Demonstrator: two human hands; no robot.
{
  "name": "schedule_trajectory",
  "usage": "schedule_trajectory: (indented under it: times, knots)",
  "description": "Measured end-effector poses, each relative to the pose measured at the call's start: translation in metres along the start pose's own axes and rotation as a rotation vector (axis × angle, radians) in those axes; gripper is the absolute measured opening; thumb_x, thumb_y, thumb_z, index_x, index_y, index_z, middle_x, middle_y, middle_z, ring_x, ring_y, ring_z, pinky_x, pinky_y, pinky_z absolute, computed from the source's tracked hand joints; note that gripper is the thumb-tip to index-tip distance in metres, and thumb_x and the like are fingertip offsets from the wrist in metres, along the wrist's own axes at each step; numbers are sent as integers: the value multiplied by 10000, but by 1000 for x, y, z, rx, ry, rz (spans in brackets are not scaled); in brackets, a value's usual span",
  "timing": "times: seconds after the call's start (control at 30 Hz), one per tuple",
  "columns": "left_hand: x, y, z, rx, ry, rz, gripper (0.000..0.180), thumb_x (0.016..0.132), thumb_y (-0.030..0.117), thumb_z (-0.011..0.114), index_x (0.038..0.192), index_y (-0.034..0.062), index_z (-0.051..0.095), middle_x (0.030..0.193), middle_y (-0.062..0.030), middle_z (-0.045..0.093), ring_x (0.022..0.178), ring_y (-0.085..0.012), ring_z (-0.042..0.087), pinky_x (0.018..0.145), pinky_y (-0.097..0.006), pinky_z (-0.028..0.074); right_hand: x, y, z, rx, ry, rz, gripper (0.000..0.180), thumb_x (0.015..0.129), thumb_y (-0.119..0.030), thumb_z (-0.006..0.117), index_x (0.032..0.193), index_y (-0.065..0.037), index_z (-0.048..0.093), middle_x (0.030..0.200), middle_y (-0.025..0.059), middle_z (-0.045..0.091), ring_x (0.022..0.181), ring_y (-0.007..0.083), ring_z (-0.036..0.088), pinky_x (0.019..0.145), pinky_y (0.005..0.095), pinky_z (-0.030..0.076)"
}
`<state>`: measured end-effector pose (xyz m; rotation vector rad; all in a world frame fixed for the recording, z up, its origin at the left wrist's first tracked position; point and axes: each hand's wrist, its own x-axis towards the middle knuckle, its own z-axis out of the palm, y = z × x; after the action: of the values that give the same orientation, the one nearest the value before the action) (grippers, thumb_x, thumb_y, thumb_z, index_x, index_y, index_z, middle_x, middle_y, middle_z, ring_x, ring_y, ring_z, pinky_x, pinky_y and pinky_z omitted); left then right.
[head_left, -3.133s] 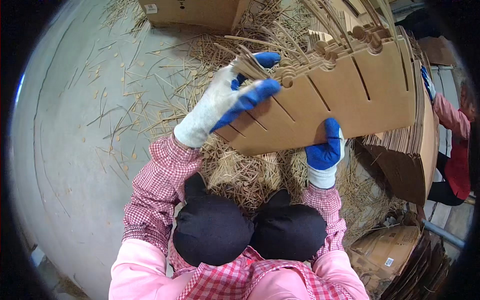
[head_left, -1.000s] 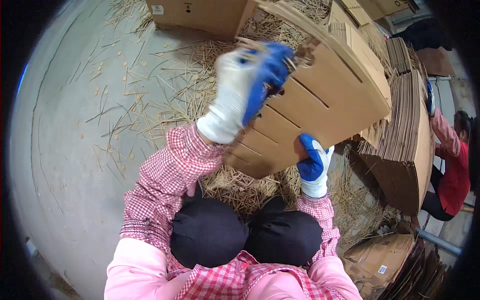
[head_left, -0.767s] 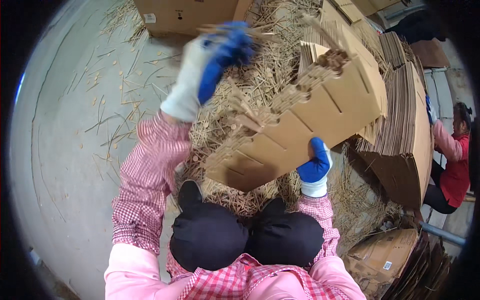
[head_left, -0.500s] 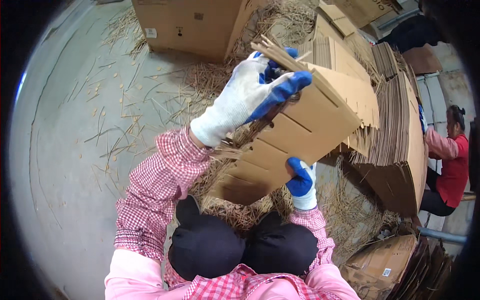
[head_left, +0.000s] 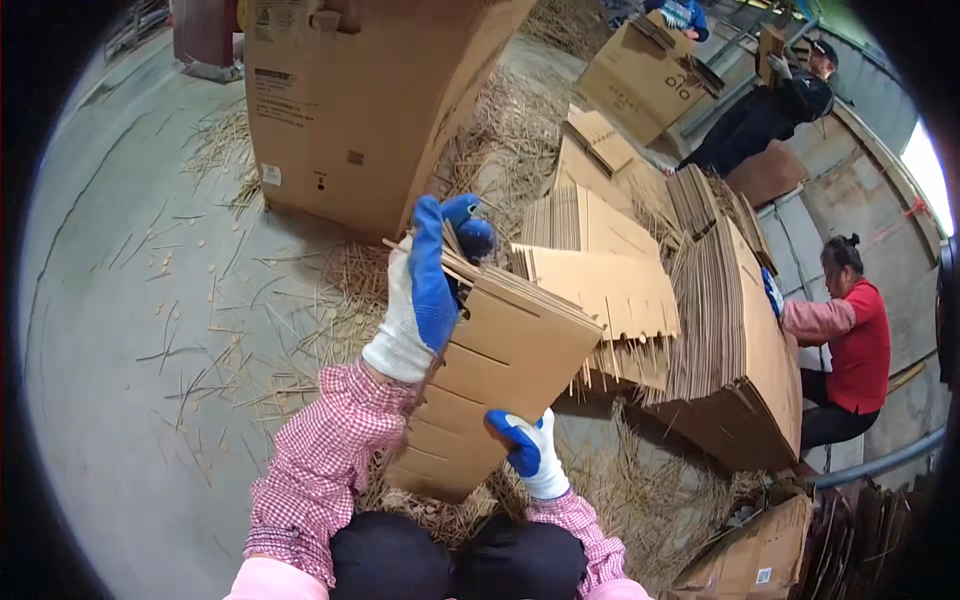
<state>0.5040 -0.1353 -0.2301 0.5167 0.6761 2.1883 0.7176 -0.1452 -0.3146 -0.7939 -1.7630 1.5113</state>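
Observation:
A stack of slotted brown cardboard sheets [head_left: 490, 365] is held tilted above my knees. My right hand [head_left: 532, 450], in a white glove with blue coated fingers, grips its lower right edge, the thumb lying across the top sheet. At the upper left edge, my gloved left hand [head_left: 425, 290] has its fingers bent around thin cardboard strips [head_left: 462, 268] along that edge. Part of what those fingers grasp is hidden behind the glove. Just beyond lies another pile of slotted sheets [head_left: 600, 290] with a ragged, notched edge.
A big cardboard box [head_left: 340, 120] stands ahead on the left. To the right rises a tall stack of cardboard [head_left: 700, 320], beside a person in red [head_left: 860, 340]. Scrap strips [head_left: 660, 510] litter the floor. Other people are farther back near an open box [head_left: 640, 85].
The view has shifted, showing more of the far room. My left hand and the slotted stack sit farther left and lower in the picture; both hands stay on the stack.

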Motion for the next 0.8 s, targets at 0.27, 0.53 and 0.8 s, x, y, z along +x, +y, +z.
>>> schedule_trajectory:
  times: [0.27, 0.53, 0.8]
  knots:
    - [8, 1, -8, -106, 193, 68, 508, 905, 550, 428, 648, 114, 390, 539, 9, 359, 487, -121, 404, 649, -378, 507, 0, -10, 20, 169, 82, 140, 224, 748, -4, 674, 956, 6, 589, 842, 34, 635, 737, 111, 598, 661, 236, 483]
    - [16, 9, -9, -245, 246, 82, 489, 916, 441, 481, 576, 178, 249, 527, 29, 218, 464, -116, 256, 557, -340, 406, -2, -1, 47, 315, 103, 111, 265, 744, 34, 678, 989, 3, 582, 915, 46, 634, 787, 115, 601, 697, 242, 489]
    - [5, 17, -13, 185, -55, -38, 488, 947, 461, 411, 841, 8, 557, 648, 3, 474, 591, -121, 475, 778, -375, 493, 1, 14, 18, 199, 35, 102, 153, 766, -13, 626, 914, 25, 609, 828, 40, 633, 713, 117, 589, 648, 251, 475]
